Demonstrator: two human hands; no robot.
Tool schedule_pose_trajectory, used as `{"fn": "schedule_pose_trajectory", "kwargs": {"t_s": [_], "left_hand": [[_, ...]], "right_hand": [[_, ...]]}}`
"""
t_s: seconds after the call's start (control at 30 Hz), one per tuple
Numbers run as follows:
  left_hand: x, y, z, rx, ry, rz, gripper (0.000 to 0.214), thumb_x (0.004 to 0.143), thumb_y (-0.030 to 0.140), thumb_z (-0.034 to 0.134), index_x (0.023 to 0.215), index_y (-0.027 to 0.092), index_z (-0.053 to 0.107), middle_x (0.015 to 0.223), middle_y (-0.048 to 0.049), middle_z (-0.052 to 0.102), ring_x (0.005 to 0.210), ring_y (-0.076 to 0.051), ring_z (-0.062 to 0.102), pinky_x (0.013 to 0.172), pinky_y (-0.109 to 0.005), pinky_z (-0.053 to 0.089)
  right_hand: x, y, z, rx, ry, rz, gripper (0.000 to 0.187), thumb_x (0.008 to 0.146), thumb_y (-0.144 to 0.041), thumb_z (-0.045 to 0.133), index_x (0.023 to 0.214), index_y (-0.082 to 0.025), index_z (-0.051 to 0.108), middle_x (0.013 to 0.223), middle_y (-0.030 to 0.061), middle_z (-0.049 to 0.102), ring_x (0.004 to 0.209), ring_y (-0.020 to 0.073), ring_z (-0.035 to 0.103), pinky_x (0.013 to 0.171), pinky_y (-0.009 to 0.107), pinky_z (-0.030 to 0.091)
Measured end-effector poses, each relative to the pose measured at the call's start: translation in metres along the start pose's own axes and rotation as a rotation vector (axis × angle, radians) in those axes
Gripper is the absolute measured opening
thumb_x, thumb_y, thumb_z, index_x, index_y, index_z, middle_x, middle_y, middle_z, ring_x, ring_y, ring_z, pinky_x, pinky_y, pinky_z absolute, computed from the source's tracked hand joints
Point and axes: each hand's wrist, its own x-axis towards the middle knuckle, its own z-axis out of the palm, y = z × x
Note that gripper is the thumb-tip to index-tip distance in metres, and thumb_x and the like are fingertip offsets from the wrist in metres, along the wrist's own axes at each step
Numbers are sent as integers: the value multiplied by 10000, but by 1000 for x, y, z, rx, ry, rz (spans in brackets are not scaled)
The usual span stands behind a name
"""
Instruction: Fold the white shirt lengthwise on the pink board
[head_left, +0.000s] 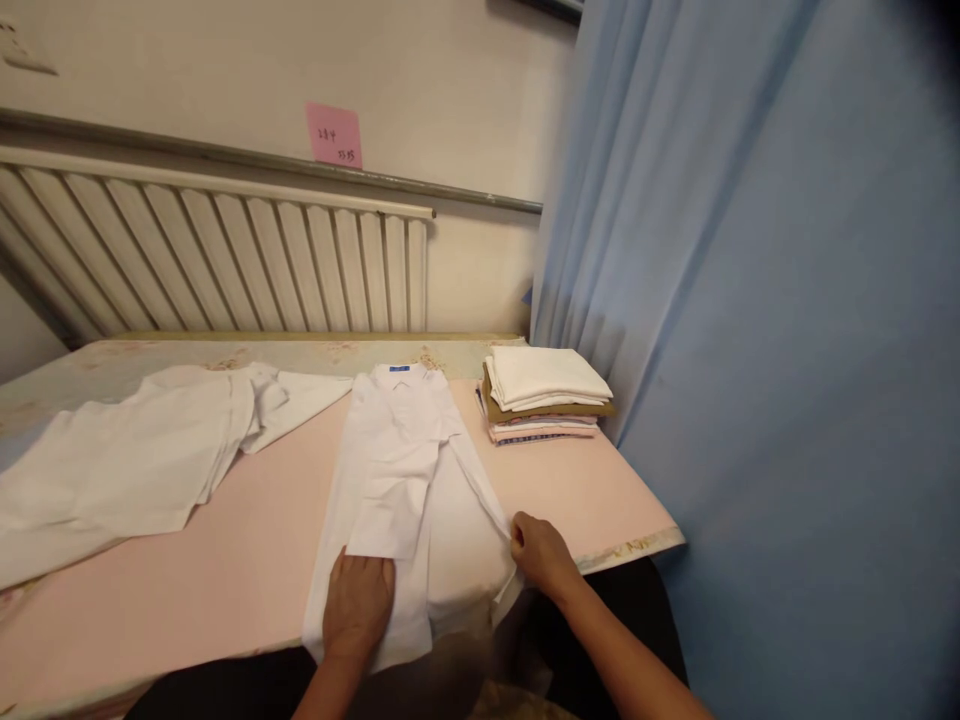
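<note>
A white shirt (390,440) with a blue label in its collar lies on the table in front of me, one sleeve folded down over its body. My left hand (360,600) rests palm down on the shirt's lower part, its fingers at the end of the folded sleeve; the fingertips are partly hidden. On the other side, my right hand (544,555) is closed around the shirt's right edge and pulls it out taut. The shirt's lower end hangs past the table's front edge, partly in shadow.
Another white garment (135,460) lies loosely spread on the left of the pink-covered table (255,560). A stack of folded clothes (547,385) stands at the back right. The blue curtain (750,300) hangs along the right side, and a radiator (262,255) is behind the table.
</note>
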Motion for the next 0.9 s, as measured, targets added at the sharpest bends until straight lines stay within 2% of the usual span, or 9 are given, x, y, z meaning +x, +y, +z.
{"fn": "schedule_pose_trajectory", "kwargs": {"t_s": [0.17, 0.3, 0.53, 0.7, 0.9], "left_hand": [[-1, 0, 2, 1, 2, -15, 295, 901, 242, 402, 894, 165, 686, 871, -94, 688, 916, -270, 586, 940, -443, 376], [-1, -1, 3, 24, 6, -11, 273, 898, 230, 418, 894, 170, 683, 884, -88, 687, 917, -267, 584, 942, -432, 371], [-1, -1, 2, 21, -19, -4, 256, 900, 230, 432, 893, 172, 681, 873, -91, 687, 906, -274, 587, 920, -440, 380], [-1, -2, 2, 8, -20, 6, 272, 899, 214, 412, 878, 165, 679, 871, -97, 685, 905, -279, 585, 919, -446, 383], [-2, -3, 6, -16, -11, -10, 278, 890, 227, 416, 887, 164, 687, 876, -101, 694, 904, -285, 590, 912, -453, 384]], "right_hand": [[-3, 12, -3, 57, -8, -26, 225, 704, -1, 464, 742, -200, 561, 701, -12, 596, 682, 135, 514, 630, 227, 282], [-9, 9, 0, 104, -25, -41, 274, 649, 13, 453, 767, -201, 577, 697, -24, 587, 668, 127, 512, 624, 211, 301], [-15, -21, 11, 230, -56, -79, 280, 675, -17, 464, 823, -196, 622, 737, -5, 627, 700, 136, 551, 648, 214, 349], [-15, -46, 24, 228, -77, -142, 291, 697, -35, 467, 870, -199, 634, 806, 11, 655, 742, 148, 568, 655, 223, 359], [-19, -65, 40, 198, -138, -154, 330, 696, -44, 478, 935, -201, 643, 881, 32, 674, 837, 174, 591, 706, 245, 372]]}}
